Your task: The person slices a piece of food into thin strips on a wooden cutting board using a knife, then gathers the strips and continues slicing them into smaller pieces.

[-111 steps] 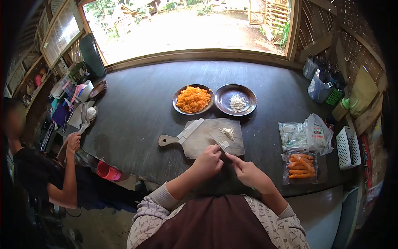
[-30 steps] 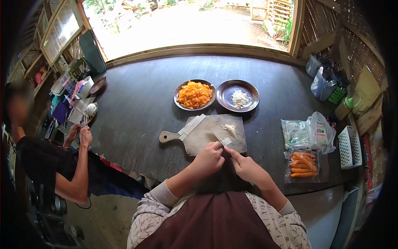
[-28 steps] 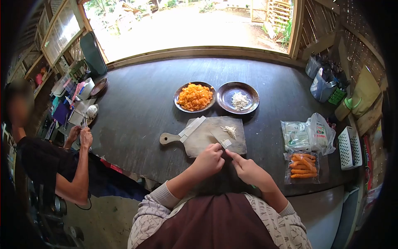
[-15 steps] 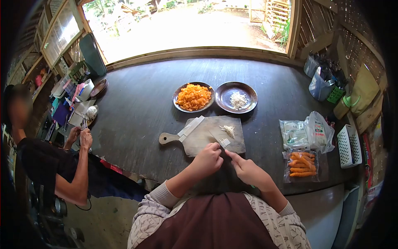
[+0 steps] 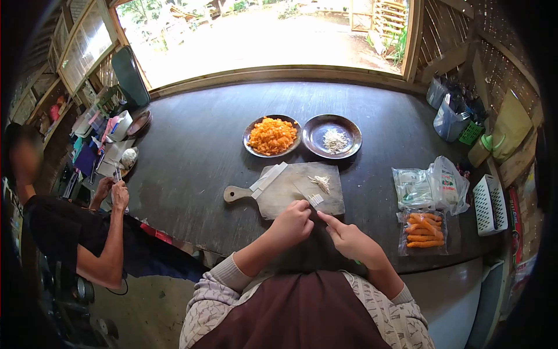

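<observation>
A wooden cutting board (image 5: 285,206) with a handle lies before me. At its near edge my left hand (image 5: 290,224) is closed, fingertips pressed together on white strips (image 5: 315,199), whose cut ends show past the knife. My right hand (image 5: 356,239) grips a knife (image 5: 304,192); the handle is hidden in the palm and the thin blade points away across the board, beside my left fingertips. Small slivers (image 5: 319,184) are piled on the board's right side. Longer flat white strips (image 5: 268,180) lie at its upper left.
Beyond the board stand a plate of diced orange pieces (image 5: 272,136) and a brown plate (image 5: 314,128) with white bits. To the right are bagged carrots (image 5: 424,230), plastic packets (image 5: 414,187) and a white basket (image 5: 489,206). At left, a co-worker (image 5: 87,232) handles a thin utensil.
My hands, the knife and the board keep almost the same places. The slight shift of the whole view is the only difference I can make out.
</observation>
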Demonstrator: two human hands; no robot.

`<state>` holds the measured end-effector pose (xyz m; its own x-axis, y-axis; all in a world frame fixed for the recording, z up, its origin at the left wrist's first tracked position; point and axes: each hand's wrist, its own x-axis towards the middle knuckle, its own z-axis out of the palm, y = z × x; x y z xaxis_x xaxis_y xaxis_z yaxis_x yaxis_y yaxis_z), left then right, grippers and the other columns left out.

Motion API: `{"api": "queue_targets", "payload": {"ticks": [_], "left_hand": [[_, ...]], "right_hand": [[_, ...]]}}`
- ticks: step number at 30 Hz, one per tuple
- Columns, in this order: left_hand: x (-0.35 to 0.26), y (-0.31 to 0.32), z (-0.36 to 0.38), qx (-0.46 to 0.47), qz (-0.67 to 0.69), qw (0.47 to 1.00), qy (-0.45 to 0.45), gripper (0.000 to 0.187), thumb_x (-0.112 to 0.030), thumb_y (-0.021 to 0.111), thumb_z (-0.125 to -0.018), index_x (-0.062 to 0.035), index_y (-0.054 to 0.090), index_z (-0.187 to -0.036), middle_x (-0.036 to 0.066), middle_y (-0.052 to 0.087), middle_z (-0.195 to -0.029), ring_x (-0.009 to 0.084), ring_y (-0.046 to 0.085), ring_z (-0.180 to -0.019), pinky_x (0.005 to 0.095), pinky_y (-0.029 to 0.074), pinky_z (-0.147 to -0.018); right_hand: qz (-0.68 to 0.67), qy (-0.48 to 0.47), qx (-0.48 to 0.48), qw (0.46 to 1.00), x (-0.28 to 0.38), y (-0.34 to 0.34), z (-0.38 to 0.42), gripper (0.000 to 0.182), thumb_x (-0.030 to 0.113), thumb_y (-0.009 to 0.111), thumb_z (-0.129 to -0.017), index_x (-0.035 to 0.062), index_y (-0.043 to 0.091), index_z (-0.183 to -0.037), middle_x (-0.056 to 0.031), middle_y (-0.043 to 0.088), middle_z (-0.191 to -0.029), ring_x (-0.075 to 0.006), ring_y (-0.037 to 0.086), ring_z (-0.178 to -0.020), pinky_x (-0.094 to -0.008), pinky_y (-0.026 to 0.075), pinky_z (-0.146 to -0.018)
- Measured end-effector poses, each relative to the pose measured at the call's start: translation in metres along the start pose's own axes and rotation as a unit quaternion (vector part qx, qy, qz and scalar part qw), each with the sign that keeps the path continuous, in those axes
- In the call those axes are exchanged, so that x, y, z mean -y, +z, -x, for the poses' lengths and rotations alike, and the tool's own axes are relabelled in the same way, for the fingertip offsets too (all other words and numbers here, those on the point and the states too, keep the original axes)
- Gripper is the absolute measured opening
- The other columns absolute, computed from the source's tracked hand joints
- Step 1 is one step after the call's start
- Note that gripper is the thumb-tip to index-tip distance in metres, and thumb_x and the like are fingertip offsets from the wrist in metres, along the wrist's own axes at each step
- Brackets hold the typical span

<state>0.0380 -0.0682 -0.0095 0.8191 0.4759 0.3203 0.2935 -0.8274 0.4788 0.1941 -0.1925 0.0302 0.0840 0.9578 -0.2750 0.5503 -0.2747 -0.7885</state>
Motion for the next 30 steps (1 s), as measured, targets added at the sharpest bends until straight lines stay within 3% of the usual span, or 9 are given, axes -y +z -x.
{"api": "queue_targets", "payload": {"ticks": [5, 8, 18, 22, 28, 30], "left_hand": [[-0.001, 0.002, 0.001, 0.005, 0.004, 1.000, 0.006, 0.022, -0.009, 0.058, -0.076, 0.0083, 0.064, -0.089, 0.022, 0.060, -0.101, 0.0364, 0.057, -0.097, 0.0407, 0.047, -0.088], [-0.001, 0.001, 0.001, -0.004, 0.005, 1.000, 0.001, 0.022, -0.009, 0.058, -0.076, 0.0081, 0.064, -0.089, 0.022, 0.060, -0.100, 0.0365, 0.057, -0.096, 0.0408, 0.047, -0.087], [0.002, 0.003, 0.002, 0.001, 0.007, 1.000, 0.002, 0.021, -0.009, 0.058, -0.075, 0.0084, 0.062, -0.086, 0.021, 0.059, -0.099, 0.0359, 0.057, -0.096, 0.0408, 0.046, -0.087], [-0.001, 0.001, 0.001, -0.008, 0.017, 1.000, 0.004, 0.021, -0.009, 0.058, -0.075, 0.0079, 0.062, -0.085, 0.021, 0.059, -0.099, 0.0359, 0.057, -0.095, 0.0409, 0.046, -0.087], [0.002, 0.002, 0.001, -0.003, 0.016, 1.000, 0.009, 0.020, -0.009, 0.058, -0.074, 0.0077, 0.063, -0.085, 0.021, 0.059, -0.098, 0.0354, 0.057, -0.094, 0.0407, 0.047, -0.086], [0.000, 0.001, 0.000, -0.001, 0.013, 1.000, 0.005, 0.020, -0.009, 0.058, -0.074, 0.0079, 0.063, -0.085, 0.021, 0.059, -0.098, 0.0356, 0.057, -0.094, 0.0406, 0.047, -0.086]], "right_hand": [[-0.001, -0.050, -0.037, 0.998, -0.007, 0.009, -0.012, 0.043, 0.022, 0.041, -0.097, 0.0200, 0.039, -0.140, -0.0326, 0.062, -0.086, -0.0465, 0.063, -0.083, -0.0477, 0.048, -0.076], [0.013, 0.002, 0.003, 1.000, 0.004, 0.002, -0.012, 0.044, 0.022, 0.041, -0.097, 0.0201, 0.038, -0.141, -0.0332, 0.062, -0.089, -0.0465, 0.062, -0.087, -0.0484, 0.047, -0.080], [-0.005, 0.003, 0.007, 1.000, 0.001, 0.002, -0.009, 0.043, 0.021, 0.040, -0.097, 0.0204, 0.038, -0.140, -0.0342, 0.061, -0.087, -0.0467, 0.062, -0.086, -0.0492, 0.047, -0.077], [0.033, -0.065, -0.031, 0.997, -0.011, 0.007, -0.017, 0.043, 0.021, 0.040, -0.097, 0.0212, 0.038, -0.140, -0.0328, 0.061, -0.081, -0.0437, 0.063, -0.069, -0.0471, 0.050, -0.063], [-0.011, 0.066, 0.040, 0.997, 0.008, -0.003, 0.000, 0.043, 0.020, 0.041, -0.097, 0.0215, 0.039, -0.140, -0.0321, 0.061, -0.079, -0.0436, 0.063, -0.067, -0.0467, 0.050, -0.064], [0.029, -0.091, -0.056, 0.994, -0.013, 0.012, -0.015, 0.044, 0.022, 0.039, -0.098, 0.0237, 0.038, -0.141, -0.0293, 0.063, -0.078, -0.0394, 0.065, -0.065, -0.0452, 0.050, -0.063]]}}
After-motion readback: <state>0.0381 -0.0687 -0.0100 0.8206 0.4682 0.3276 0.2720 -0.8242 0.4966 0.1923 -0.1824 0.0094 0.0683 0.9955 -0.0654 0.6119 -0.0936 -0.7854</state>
